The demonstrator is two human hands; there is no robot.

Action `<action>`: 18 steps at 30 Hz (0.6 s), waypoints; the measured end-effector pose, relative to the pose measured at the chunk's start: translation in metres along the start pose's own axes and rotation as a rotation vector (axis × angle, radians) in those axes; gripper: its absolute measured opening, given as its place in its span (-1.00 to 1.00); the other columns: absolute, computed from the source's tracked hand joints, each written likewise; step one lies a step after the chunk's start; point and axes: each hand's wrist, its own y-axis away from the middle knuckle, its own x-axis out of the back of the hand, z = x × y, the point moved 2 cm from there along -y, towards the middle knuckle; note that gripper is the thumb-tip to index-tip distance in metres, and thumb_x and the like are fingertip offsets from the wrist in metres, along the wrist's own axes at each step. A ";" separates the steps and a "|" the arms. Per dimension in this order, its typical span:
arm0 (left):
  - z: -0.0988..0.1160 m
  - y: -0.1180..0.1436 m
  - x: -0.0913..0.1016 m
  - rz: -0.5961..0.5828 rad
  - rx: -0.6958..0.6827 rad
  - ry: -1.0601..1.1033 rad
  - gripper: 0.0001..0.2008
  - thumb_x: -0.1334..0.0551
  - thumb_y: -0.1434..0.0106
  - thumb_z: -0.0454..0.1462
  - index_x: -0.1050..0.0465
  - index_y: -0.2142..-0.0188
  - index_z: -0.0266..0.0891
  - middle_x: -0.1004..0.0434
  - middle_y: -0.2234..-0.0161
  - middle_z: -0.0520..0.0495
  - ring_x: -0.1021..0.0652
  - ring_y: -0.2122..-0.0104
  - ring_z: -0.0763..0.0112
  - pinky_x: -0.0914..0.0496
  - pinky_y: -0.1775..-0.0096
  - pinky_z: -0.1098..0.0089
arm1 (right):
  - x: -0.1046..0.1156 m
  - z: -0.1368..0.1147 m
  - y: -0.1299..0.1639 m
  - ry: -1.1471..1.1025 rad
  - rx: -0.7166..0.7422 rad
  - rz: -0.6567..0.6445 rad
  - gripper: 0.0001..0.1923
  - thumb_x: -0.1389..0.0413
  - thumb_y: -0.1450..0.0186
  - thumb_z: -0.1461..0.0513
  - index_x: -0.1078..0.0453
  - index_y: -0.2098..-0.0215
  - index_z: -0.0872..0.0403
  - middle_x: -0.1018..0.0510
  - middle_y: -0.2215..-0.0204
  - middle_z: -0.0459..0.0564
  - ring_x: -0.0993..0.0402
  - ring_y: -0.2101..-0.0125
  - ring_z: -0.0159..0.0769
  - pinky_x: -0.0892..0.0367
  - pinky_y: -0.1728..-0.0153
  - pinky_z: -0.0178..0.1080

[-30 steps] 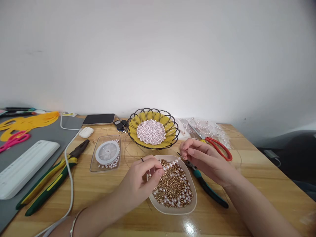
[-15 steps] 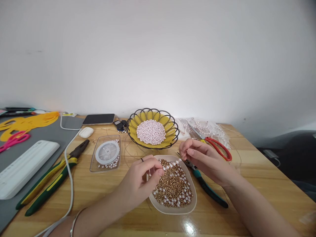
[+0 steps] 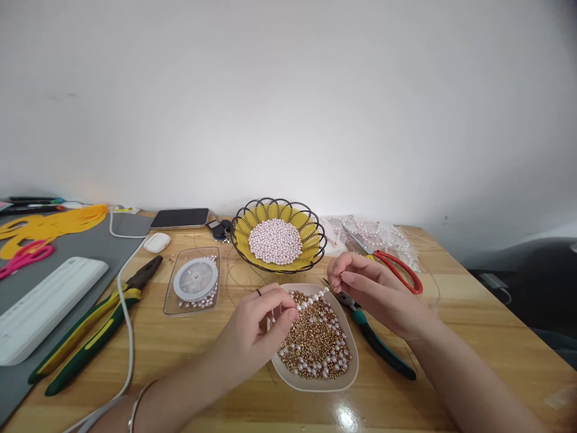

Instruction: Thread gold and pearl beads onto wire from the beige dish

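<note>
A short string of white pearl beads (image 3: 312, 299) stretches between my two hands, above a cream dish (image 3: 315, 385) of loose gold beads (image 3: 315, 337) and white pearls. My left hand (image 3: 264, 322), with a dark ring, pinches the string's left end between thumb and fingertips. At the other end, the fingers of my right hand (image 3: 367, 288) close on the thin strand just past the last pearl; the exact grip is too small to make out. Green-handled pliers (image 3: 381, 346) lie partly under my right hand.
Behind the dish stands a yellow basket (image 3: 243, 234) of pale pink beads. Red-handled scissors (image 3: 399, 267) lie at the right, by plastic bead bags (image 3: 383, 234). To the left are a clear box (image 3: 169, 300) with a spool (image 3: 195, 279), large pliers (image 3: 112, 319) and a white cable (image 3: 130, 337).
More of the white pearl string shows between my hands, and it looks straighter now. Both hands have hardly moved.
</note>
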 end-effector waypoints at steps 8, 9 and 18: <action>0.000 0.001 0.000 0.003 -0.003 -0.004 -0.81 -0.13 -0.44 -0.29 -0.38 0.34 -0.22 -0.33 0.41 0.03 -0.40 0.39 0.40 -0.24 0.37 0.42 | -0.001 -0.001 0.001 0.043 0.025 -0.013 -0.82 -0.34 -0.28 0.08 -0.55 0.35 -0.01 -0.46 0.42 -0.08 -0.37 0.38 -0.28 -0.32 0.30 -0.23; 0.001 0.001 0.000 0.006 -0.004 -0.006 -0.81 -0.13 -0.44 -0.29 -0.38 0.35 -0.22 -0.32 0.41 0.03 -0.40 0.39 0.40 -0.24 0.37 0.42 | -0.001 -0.001 0.001 0.042 0.026 -0.017 -0.82 -0.34 -0.29 0.08 -0.55 0.35 -0.01 -0.46 0.42 -0.08 -0.37 0.38 -0.29 -0.32 0.30 -0.23; -0.001 -0.001 0.000 0.010 -0.009 -0.009 -0.81 -0.13 -0.44 -0.29 -0.38 0.35 -0.22 -0.32 0.41 0.03 -0.39 0.39 0.40 -0.23 0.37 0.41 | 0.000 0.000 0.000 0.044 0.012 -0.003 -0.83 -0.34 -0.28 0.09 -0.56 0.35 -0.01 -0.46 0.41 -0.08 -0.37 0.38 -0.30 -0.32 0.31 -0.24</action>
